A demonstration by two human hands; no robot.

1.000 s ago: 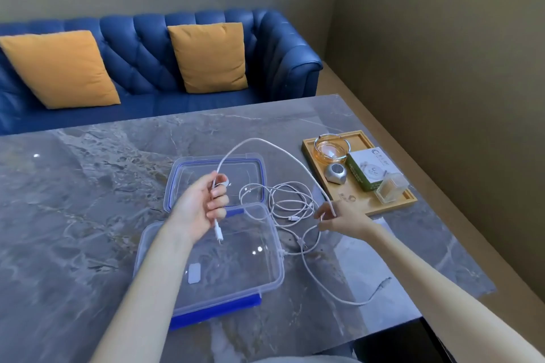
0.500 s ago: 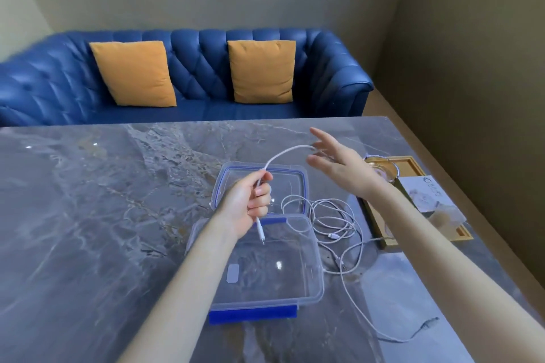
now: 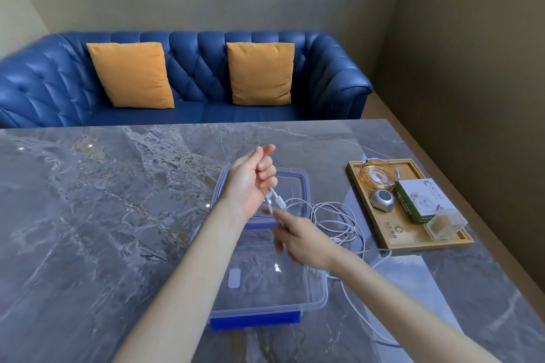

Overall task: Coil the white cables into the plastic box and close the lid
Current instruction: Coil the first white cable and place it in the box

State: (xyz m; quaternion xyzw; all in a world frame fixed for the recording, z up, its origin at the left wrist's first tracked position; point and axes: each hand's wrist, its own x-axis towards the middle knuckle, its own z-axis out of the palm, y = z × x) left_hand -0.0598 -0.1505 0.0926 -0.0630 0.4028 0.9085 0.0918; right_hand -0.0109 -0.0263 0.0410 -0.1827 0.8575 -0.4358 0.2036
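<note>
The left hand (image 3: 250,183) is raised above the lid (image 3: 305,186), with its fingers curled around one end of the white cable (image 3: 333,215); a white plug sticks out just below the fist. The right hand (image 3: 300,240) reaches in from the right, and its fingertips meet the cable just under that plug, so both hands are closed on the same short piece. How firmly the right fingers pinch it is not clear, because the hand is a little blurred.

Below both hands stands the clear plastic box (image 3: 315,298), open, with a blue clip on its near edge and a small white label on its bottom. The lid lies flat on the table (image 3: 103,215), directly beyond the box and partly hidden by the left wrist.

To the right of the grip, the rest of the cable lies in loose loops on the table, outside the box, and one strand runs toward the near table edge under the right forearm. Farther right is a wooden tray (image 3: 389,233) with a glass ashtray (image 3: 379,175), a grey round device (image 3: 382,200), a green and white carton (image 3: 424,200) and a small clear container (image 3: 443,225).
</note>
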